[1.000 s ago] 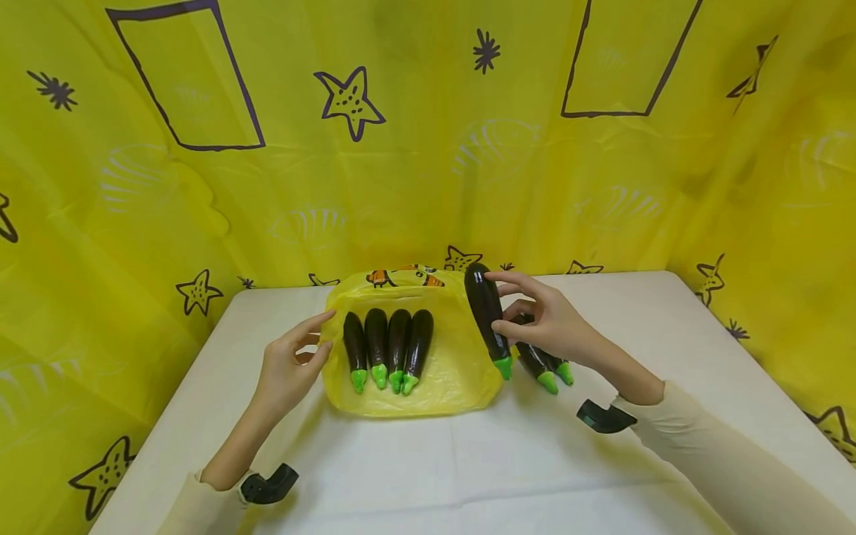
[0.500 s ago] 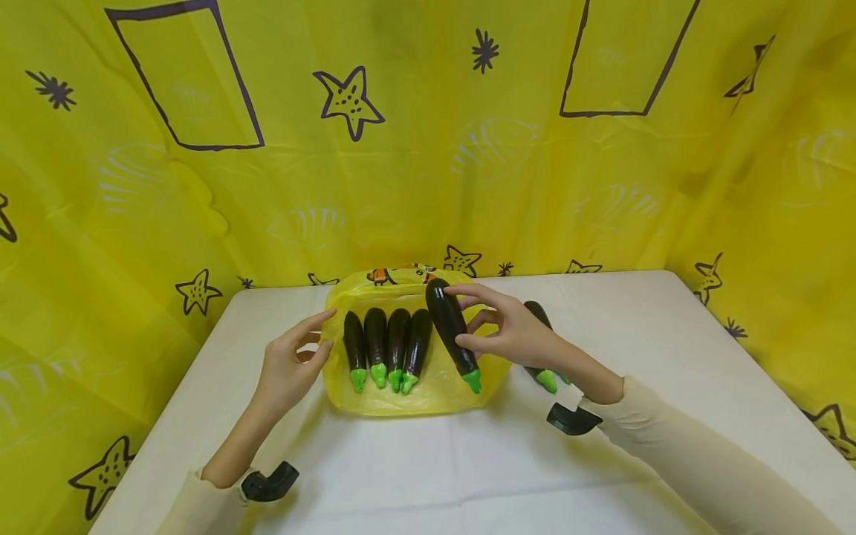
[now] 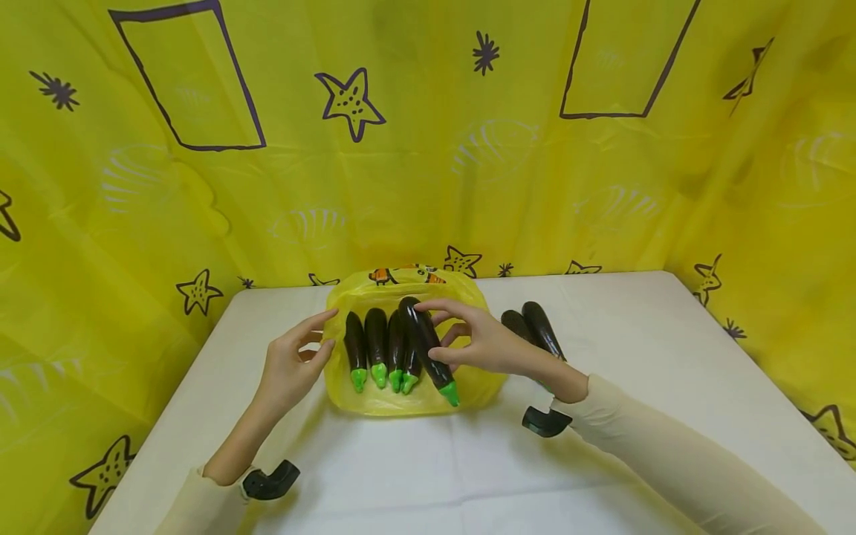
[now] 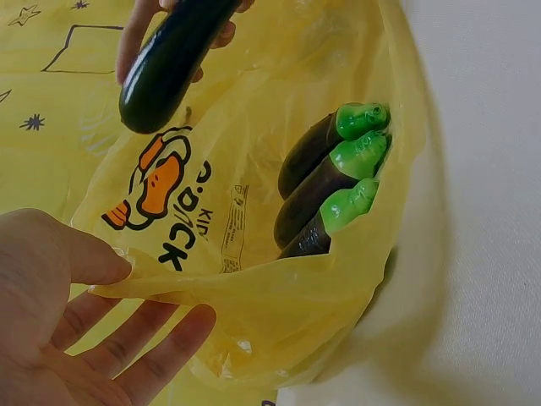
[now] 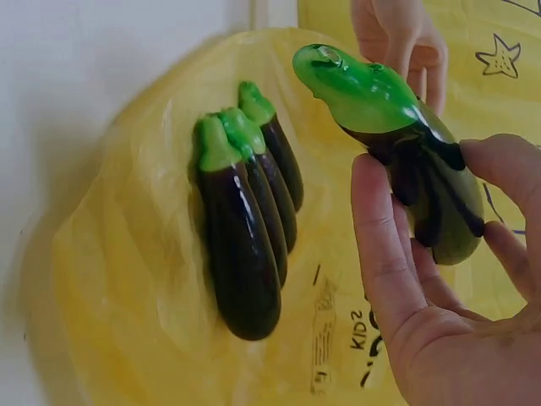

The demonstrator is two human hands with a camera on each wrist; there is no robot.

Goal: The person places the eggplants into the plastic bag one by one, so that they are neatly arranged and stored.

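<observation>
A yellow plastic bag (image 3: 368,405) lies with its mouth held open and several dark eggplants (image 3: 376,338) with green caps side by side inside. My left hand (image 3: 290,368) pinches the bag's left edge; in the left wrist view the thumb (image 4: 93,258) is inside the rim, the fingers behind it. Over the bag, my right hand (image 3: 484,342) grips another eggplant (image 3: 428,349) between thumb and fingertips, its green stem end tilted toward me. The right wrist view shows this held eggplant (image 5: 363,93) raised above the row in the bag (image 5: 127,279).
Two more eggplants (image 3: 543,327) lie on the white table (image 3: 428,475) right of the bag, partly hidden behind my right wrist. A yellow curtain (image 3: 414,186) with starfish drawings surrounds the table's back and sides. Dark wrist cameras (image 3: 270,481) sit at both cuffs.
My right hand has carried the eggplant leftward from the bag's right edge to over the row inside, uncovering the two eggplants on the table. The left hand stays at the bag's edge.
</observation>
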